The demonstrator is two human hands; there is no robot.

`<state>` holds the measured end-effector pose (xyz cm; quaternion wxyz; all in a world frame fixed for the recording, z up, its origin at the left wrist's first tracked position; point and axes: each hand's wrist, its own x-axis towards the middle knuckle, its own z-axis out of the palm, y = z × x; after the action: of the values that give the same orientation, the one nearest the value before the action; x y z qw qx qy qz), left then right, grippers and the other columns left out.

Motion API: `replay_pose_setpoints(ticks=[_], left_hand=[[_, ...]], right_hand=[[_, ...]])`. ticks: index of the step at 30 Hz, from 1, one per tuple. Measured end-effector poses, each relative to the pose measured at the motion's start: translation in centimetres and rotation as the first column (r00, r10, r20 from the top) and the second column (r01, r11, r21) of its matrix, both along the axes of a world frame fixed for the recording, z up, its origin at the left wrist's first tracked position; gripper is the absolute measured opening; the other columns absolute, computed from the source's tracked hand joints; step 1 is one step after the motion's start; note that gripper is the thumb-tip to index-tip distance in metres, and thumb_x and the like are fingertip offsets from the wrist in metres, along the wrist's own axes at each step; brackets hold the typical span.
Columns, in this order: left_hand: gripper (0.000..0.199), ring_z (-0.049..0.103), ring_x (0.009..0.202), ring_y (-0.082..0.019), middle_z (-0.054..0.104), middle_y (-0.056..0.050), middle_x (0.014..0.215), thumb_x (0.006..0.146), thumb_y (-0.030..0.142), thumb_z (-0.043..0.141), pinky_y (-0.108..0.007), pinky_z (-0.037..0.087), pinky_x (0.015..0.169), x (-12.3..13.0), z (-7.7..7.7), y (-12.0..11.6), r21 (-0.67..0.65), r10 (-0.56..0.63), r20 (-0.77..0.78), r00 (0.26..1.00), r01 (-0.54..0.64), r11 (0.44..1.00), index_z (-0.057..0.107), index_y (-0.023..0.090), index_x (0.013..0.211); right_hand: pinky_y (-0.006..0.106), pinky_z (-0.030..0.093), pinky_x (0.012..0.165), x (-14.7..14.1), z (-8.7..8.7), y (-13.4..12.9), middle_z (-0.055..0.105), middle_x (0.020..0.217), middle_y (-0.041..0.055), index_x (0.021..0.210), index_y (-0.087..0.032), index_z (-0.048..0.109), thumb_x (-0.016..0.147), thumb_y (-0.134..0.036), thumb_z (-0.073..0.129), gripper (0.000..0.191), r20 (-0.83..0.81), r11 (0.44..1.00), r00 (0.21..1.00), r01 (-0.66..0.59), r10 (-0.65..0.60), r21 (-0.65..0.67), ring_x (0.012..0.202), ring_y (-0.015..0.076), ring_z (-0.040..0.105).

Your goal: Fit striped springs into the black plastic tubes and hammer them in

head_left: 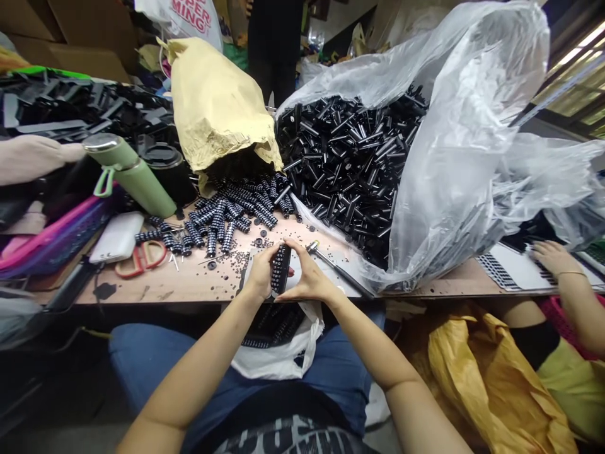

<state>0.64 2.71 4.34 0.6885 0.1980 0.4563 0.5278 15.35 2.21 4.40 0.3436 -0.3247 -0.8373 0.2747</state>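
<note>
Between my two hands, above the table's front edge, is a black bar with rows of white characters (280, 268). My left hand (259, 275) grips it along its left side. My right hand (310, 275) spans it, with the index finger at the far end and the thumb at the near end. Beyond them lies a pile of black rods ringed with white characters (218, 217), by the mouth of a yellow sack (220, 104). Just right of my hands rests a hammer (343, 272) with a black handle. On my lap, a white bag (302, 353) holds similar character-marked pieces.
A large clear plastic bag (439, 157) spills black tubes (350, 157) at the back right. To the left are red-handled scissors (142, 258), a white box-shaped item (116, 236) and a green bottle (130, 173). Another person's hand (554, 257) is at far right.
</note>
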Motion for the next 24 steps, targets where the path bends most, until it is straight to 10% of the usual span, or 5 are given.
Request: replay_pose_setpoints(ticks=[14, 19, 24], left_hand=[[0.025, 0.057, 0.039, -0.015, 0.058, -0.001, 0.052, 0.08, 0.036, 0.061, -0.026, 0.049, 0.04, 0.9, 0.0, 0.7, -0.106, -0.089, -0.096, 0.991, 0.079, 0.991, 0.061, 0.011, 0.081], [0.038, 0.064, 0.058, -0.019, 0.064, -0.007, 0.069, 0.081, 0.046, 0.062, -0.036, 0.056, 0.061, 0.8, -2.0, 0.5, 0.01, -0.187, -0.264, 0.946, 0.197, 0.98, 0.066, 0.011, 0.094], [0.05, 0.06, 0.095, -0.025, 0.061, -0.012, 0.102, 0.077, 0.023, 0.065, -0.041, 0.048, 0.091, 0.9, -5.9, -0.9, 0.36, 0.121, -0.874, 0.47, 0.462, 0.811, 0.06, 0.014, 0.126]], right_hand=[[0.044, 0.033, 0.114, -0.2, -1.5, -0.1, 0.04, 0.141, 0.0163, 0.145, -0.017, 0.023, 0.05, -0.035, 0.088, 0.116, 0.024, 0.98, 0.993, 0.121, -0.118, -0.159, 0.132, 0.0291, 0.041], [0.049, 0.032, 0.111, -0.8, -3.3, -0.5, 0.044, 0.136, 0.017, 0.142, -0.015, 0.025, 0.05, -0.032, 0.083, 0.11, 0.097, 0.957, 0.96, 0.273, -0.263, -0.102, 0.13, 0.0328, 0.041], [0.051, 0.031, 0.11, -0.9, -6.4, -1.1, 0.041, 0.137, 0.0226, 0.142, -0.009, 0.026, 0.066, -0.032, 0.071, 0.091, 0.166, 0.918, 0.912, 0.391, -0.376, -0.072, 0.13, 0.0331, 0.039]])
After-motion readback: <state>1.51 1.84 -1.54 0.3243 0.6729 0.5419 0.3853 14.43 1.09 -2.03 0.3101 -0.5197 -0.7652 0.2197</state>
